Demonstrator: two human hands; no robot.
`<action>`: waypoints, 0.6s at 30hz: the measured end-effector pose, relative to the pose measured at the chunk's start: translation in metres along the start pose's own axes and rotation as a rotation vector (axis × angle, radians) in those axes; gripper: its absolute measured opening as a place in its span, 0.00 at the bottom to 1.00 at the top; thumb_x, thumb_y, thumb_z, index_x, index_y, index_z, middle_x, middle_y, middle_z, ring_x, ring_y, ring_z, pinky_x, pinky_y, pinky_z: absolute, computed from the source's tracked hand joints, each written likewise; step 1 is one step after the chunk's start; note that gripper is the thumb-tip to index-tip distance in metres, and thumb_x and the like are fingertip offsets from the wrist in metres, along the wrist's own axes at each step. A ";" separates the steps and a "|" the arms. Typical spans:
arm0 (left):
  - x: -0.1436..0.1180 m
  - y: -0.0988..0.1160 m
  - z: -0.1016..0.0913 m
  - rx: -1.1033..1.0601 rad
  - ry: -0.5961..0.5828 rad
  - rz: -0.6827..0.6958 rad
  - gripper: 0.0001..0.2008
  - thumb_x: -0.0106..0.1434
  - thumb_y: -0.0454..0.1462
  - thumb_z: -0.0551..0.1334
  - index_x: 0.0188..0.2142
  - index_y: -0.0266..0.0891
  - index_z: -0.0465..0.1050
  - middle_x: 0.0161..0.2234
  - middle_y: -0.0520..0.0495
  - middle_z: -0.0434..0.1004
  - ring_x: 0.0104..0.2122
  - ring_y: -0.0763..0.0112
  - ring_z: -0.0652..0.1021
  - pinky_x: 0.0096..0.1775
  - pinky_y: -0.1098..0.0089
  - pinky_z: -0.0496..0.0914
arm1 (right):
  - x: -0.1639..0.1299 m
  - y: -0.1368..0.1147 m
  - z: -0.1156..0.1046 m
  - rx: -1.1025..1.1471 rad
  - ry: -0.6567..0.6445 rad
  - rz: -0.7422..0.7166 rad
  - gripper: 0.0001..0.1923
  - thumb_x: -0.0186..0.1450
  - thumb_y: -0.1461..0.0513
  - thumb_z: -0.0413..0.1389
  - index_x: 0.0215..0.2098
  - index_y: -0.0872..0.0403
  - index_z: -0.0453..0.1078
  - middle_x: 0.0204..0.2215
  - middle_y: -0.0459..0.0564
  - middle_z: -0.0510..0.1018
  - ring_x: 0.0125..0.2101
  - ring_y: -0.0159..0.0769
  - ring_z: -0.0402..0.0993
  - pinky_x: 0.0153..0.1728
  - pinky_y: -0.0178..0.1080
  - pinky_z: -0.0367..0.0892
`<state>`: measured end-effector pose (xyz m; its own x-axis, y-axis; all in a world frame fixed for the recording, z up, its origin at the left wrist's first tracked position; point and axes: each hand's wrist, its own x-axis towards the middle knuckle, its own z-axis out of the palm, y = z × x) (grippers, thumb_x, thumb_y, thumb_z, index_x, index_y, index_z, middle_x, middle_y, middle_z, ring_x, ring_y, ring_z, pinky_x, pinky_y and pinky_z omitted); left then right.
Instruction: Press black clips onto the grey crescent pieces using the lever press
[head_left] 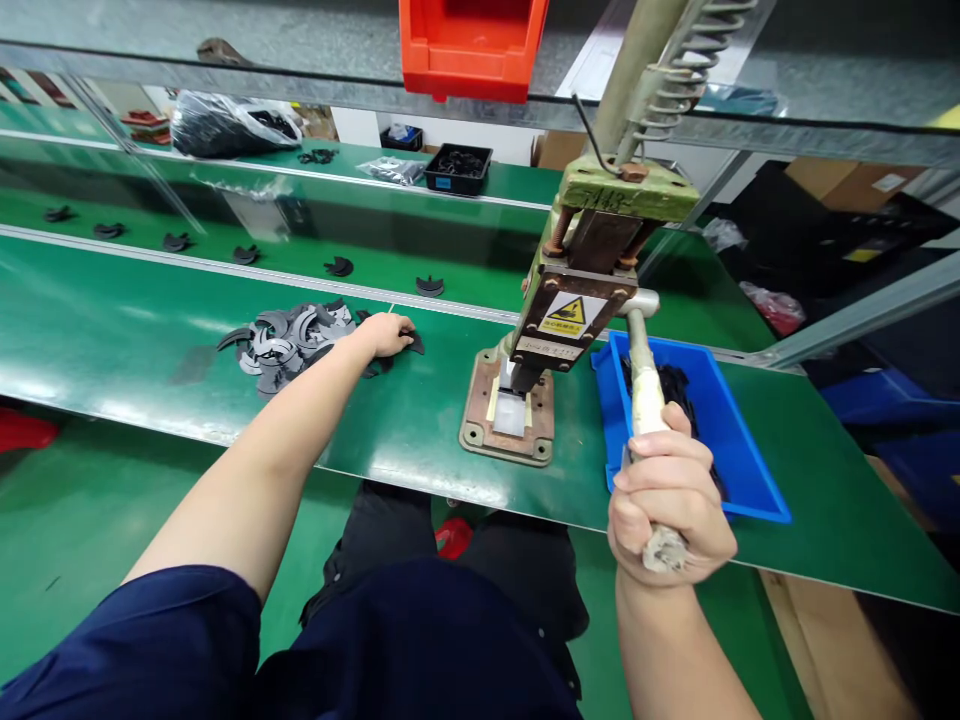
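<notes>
A green hand press (577,290) stands on a rusty base plate (510,410) at the bench's middle. My right hand (667,500) is shut around the press lever (642,385), which points down toward me. My left hand (386,333) reaches to the left and rests on the near edge of a heap of several dark crescent-shaped flat parts (289,340), fingers curled over one dark part (412,342); the grip itself is hidden. A pale pad sits on the press base under the ram.
A blue bin (739,450) with dark parts lies right of the press. Single crescent parts (339,266) ride the green conveyor behind. A black tray (457,168), a plastic bag (225,122) and a red bin (469,45) are farther back.
</notes>
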<state>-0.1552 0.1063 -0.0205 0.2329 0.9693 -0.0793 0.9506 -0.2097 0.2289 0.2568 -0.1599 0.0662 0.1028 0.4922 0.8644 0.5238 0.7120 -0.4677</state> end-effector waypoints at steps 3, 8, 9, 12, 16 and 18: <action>-0.001 0.004 -0.003 0.093 0.005 0.043 0.21 0.71 0.44 0.61 0.58 0.39 0.83 0.55 0.38 0.86 0.56 0.50 0.83 0.60 0.59 0.72 | 0.000 0.000 -0.001 -0.017 -0.012 -0.026 0.16 0.58 0.56 0.60 0.38 0.21 0.79 0.22 0.41 0.75 0.36 0.51 0.81 0.65 0.72 0.71; -0.005 -0.009 -0.008 0.037 -0.091 0.145 0.24 0.70 0.42 0.62 0.64 0.43 0.79 0.61 0.44 0.83 0.59 0.56 0.82 0.62 0.66 0.71 | 0.000 0.000 0.000 0.036 0.003 -0.026 0.07 0.60 0.57 0.61 0.30 0.33 0.77 0.23 0.41 0.76 0.37 0.48 0.80 0.67 0.71 0.70; -0.006 -0.011 -0.008 0.047 -0.107 0.164 0.25 0.70 0.41 0.62 0.64 0.44 0.78 0.62 0.46 0.82 0.60 0.58 0.81 0.63 0.67 0.70 | 0.000 0.000 0.001 0.050 0.013 -0.037 0.06 0.60 0.57 0.61 0.28 0.35 0.76 0.23 0.40 0.76 0.37 0.47 0.80 0.67 0.70 0.71; -0.009 -0.011 -0.006 0.148 -0.110 0.227 0.24 0.74 0.41 0.57 0.65 0.42 0.76 0.63 0.44 0.80 0.62 0.59 0.79 0.64 0.67 0.68 | 0.002 0.004 0.003 0.090 0.032 -0.104 0.07 0.60 0.58 0.63 0.25 0.41 0.73 0.24 0.39 0.77 0.37 0.42 0.80 0.65 0.68 0.73; -0.011 -0.001 0.001 0.312 -0.032 0.244 0.24 0.75 0.34 0.52 0.66 0.33 0.73 0.59 0.33 0.81 0.59 0.54 0.80 0.61 0.62 0.70 | 0.002 0.008 0.004 0.129 0.039 -0.146 0.09 0.60 0.59 0.64 0.24 0.46 0.71 0.25 0.39 0.78 0.38 0.39 0.80 0.66 0.68 0.72; -0.009 0.003 0.003 0.355 -0.015 0.246 0.23 0.72 0.33 0.55 0.64 0.31 0.73 0.56 0.29 0.81 0.57 0.51 0.80 0.59 0.60 0.70 | 0.003 0.009 0.004 0.125 0.025 -0.158 0.09 0.61 0.60 0.64 0.25 0.46 0.71 0.25 0.39 0.78 0.39 0.39 0.80 0.66 0.67 0.72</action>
<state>-0.1542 0.0962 -0.0222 0.4615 0.8837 -0.0783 0.8777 -0.4676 -0.1048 0.2586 -0.1506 0.0637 0.0492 0.3578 0.9325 0.4257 0.8371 -0.3437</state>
